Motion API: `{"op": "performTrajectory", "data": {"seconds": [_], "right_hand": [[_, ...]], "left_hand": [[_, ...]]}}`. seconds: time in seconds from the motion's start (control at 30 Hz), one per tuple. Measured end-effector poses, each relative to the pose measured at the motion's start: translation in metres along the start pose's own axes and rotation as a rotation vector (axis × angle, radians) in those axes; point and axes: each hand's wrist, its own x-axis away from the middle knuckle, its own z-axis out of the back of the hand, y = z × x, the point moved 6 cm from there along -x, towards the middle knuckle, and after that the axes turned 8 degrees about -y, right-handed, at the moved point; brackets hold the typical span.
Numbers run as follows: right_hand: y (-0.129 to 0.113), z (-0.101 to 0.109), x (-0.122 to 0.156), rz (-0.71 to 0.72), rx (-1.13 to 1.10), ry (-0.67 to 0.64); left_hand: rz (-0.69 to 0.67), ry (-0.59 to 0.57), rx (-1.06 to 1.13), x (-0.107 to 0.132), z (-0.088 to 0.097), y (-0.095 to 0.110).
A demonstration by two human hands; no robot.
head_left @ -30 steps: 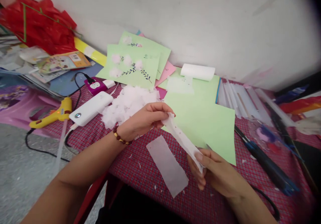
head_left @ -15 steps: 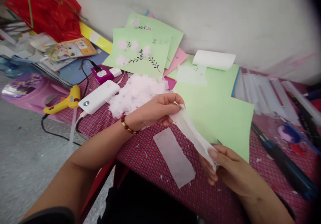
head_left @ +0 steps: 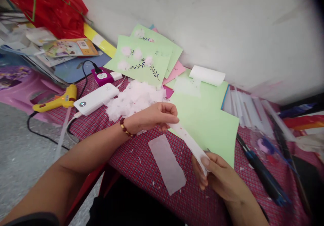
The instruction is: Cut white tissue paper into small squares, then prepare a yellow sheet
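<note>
A narrow strip of thin white tissue paper (head_left: 188, 141) is stretched between my two hands above the red checked tablecloth (head_left: 141, 158). My left hand (head_left: 154, 116), with a bead bracelet on the wrist, pinches its upper end. My right hand (head_left: 215, 177) pinches its lower end between thumb and fingers. A second flat tissue strip (head_left: 167, 163) lies on the cloth just below my hands. Behind my left hand is a heap of small pale pink tissue pieces (head_left: 133, 99). A plain green sheet (head_left: 207, 121) lies under the stretched strip.
Green cards with pink tissue flowers (head_left: 141, 60) lean at the wall. A white power bank (head_left: 96, 98), a purple plug (head_left: 102, 76) and a yellow glue gun (head_left: 57, 99) sit left. A white roll (head_left: 207, 75), clear sticks (head_left: 243, 103) and dark scissors (head_left: 263, 175) lie right. Red paper (head_left: 50, 6) is piled far left.
Both hands keep their pinch on the strip throughout. My left hand's fingers shifted slightly along the strip's upper end. The view swung a little; nothing on the table moved.
</note>
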Motion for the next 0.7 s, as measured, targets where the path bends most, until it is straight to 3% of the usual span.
{"op": "performTrajectory", "data": {"seconds": [0.2,0.43,0.7], "right_hand": [[-0.006,0.003,0.003,0.028,0.045,0.057],[-0.015,0.024,0.009,0.101,0.382,0.167],[-0.018,0.022,0.007,0.073,0.497,0.195]], "left_hand": [[-0.007,-0.007,-0.147,0.0,-0.002,0.004],[0.063,-0.071,-0.196,0.0,0.004,-0.002],[-0.051,0.104,-0.173,-0.002,0.004,0.001]]}}
